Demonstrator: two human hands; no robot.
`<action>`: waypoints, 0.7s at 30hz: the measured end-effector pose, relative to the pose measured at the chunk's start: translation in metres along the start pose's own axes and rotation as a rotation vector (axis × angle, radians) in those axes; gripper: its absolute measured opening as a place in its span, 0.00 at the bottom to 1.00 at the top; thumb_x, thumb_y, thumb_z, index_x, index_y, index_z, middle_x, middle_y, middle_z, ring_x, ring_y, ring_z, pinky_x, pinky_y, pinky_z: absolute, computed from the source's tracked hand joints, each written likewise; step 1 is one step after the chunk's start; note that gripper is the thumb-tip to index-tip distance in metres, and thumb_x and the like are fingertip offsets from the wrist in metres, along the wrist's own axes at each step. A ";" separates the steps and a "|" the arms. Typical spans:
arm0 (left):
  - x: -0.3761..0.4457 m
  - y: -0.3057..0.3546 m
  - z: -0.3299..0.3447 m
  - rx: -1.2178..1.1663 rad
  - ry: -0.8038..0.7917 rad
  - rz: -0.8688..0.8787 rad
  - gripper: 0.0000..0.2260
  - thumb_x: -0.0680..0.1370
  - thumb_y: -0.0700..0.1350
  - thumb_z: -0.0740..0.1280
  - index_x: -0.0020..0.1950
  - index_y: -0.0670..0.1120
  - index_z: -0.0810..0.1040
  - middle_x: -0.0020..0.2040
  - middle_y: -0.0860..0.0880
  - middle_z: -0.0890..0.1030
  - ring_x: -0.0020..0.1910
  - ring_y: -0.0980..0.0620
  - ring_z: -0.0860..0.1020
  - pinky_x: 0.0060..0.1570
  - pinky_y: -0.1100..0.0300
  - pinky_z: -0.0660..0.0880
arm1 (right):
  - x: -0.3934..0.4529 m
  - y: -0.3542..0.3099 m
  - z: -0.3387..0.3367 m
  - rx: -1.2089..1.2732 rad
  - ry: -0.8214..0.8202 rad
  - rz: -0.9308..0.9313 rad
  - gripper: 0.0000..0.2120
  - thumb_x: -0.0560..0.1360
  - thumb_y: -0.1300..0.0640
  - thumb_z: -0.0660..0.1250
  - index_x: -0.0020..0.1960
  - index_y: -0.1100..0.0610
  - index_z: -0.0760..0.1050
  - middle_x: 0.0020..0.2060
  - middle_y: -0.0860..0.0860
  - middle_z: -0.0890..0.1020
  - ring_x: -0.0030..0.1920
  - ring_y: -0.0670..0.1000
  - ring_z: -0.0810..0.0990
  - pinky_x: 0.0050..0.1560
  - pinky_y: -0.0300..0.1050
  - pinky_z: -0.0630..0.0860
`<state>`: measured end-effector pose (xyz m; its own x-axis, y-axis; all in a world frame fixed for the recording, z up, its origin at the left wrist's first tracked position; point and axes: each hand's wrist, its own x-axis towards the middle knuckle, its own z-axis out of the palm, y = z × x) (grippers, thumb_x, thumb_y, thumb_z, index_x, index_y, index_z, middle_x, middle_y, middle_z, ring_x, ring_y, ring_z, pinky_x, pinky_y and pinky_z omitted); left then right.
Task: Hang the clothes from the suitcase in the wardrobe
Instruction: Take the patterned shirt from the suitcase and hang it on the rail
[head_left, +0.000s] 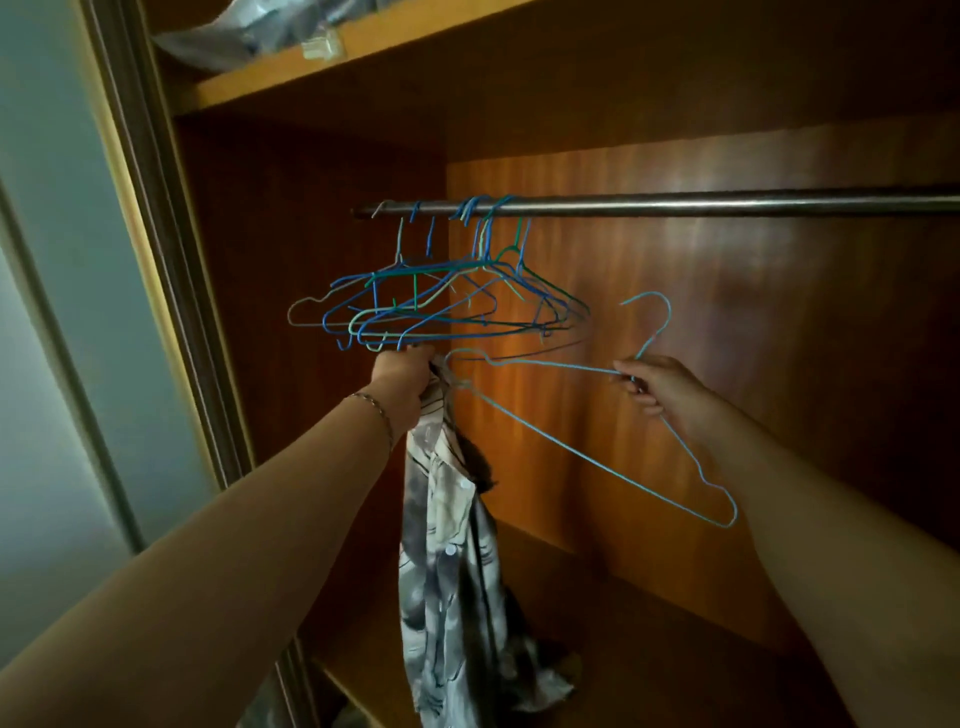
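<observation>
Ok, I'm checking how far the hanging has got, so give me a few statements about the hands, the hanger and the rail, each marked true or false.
1. The right hand holds a light blue hanger off the rail. True.
2. The left hand is empty. False: it grips a patterned grey and white shirt that hangs down from it.
3. A bunch of empty hangers hangs at the left end of the rail. True.
4. The shirt is already on the light blue hanger. False: the hanger is bare, with one end close to the shirt by the left hand.
5. Clothes fill the rail to the right. False: that stretch of rail is bare.
</observation>
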<state>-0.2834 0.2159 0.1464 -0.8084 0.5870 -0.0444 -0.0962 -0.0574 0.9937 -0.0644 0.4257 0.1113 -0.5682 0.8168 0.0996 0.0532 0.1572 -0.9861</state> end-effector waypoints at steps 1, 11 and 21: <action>0.000 -0.002 -0.004 0.040 0.000 0.007 0.13 0.77 0.39 0.64 0.33 0.42 0.77 0.28 0.45 0.78 0.30 0.46 0.75 0.44 0.50 0.78 | -0.007 -0.001 0.002 -0.031 -0.008 0.004 0.11 0.78 0.56 0.63 0.39 0.59 0.75 0.26 0.48 0.67 0.18 0.42 0.58 0.21 0.32 0.50; -0.007 -0.024 -0.011 0.327 -0.072 0.191 0.11 0.77 0.36 0.65 0.35 0.41 0.75 0.20 0.52 0.76 0.15 0.59 0.72 0.17 0.69 0.68 | -0.053 -0.011 0.065 -0.155 -0.112 0.016 0.12 0.79 0.53 0.63 0.39 0.56 0.76 0.28 0.48 0.66 0.18 0.40 0.58 0.19 0.33 0.50; -0.028 -0.016 -0.014 0.695 -0.218 0.422 0.09 0.75 0.45 0.69 0.35 0.49 0.82 0.34 0.46 0.82 0.38 0.42 0.79 0.43 0.53 0.76 | -0.067 -0.016 0.125 -0.094 -0.203 0.026 0.11 0.79 0.53 0.63 0.39 0.55 0.74 0.31 0.49 0.68 0.25 0.43 0.61 0.19 0.33 0.53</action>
<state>-0.2677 0.1893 0.1303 -0.5591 0.7746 0.2955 0.6263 0.1611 0.7627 -0.1303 0.2989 0.1033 -0.7190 0.6940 0.0364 0.1409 0.1968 -0.9703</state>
